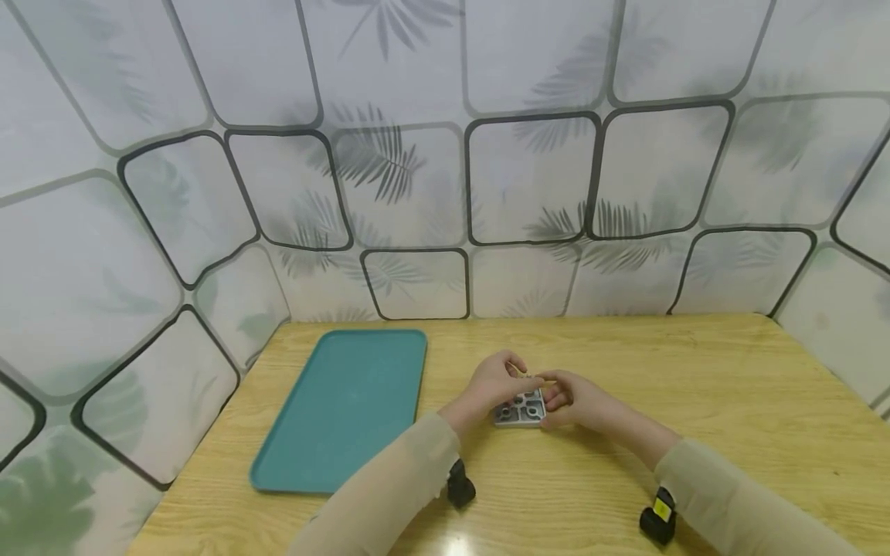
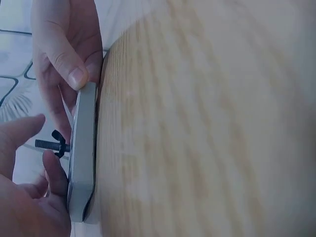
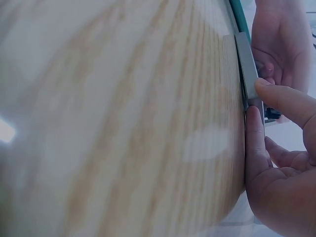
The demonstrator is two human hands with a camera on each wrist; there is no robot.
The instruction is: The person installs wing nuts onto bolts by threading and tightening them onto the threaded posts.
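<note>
A grey metal plate [image 1: 520, 411] with recesses and round bosses lies low over the wooden table. From its face sticks a threaded bolt [image 2: 43, 144] carrying a black wing nut [image 2: 60, 143]. My right hand [image 1: 580, 401] grips the plate's right edge, thumb on the rim and fingers curled along the side. Around the bolt, my left hand [image 1: 495, 382] has its thumb and fingers spread apart. In the left wrist view one left fingertip is close by the wing nut's lower wing; whether it touches cannot be told. The right wrist view shows the wing nut partly hidden.
A teal tray [image 1: 348, 409] lies on the left of the wooden table [image 1: 730, 386]. Patterned cloth walls [image 1: 528, 185] rise behind the table and at its sides. Black wrist devices [image 1: 460, 485] hang under both sleeves.
</note>
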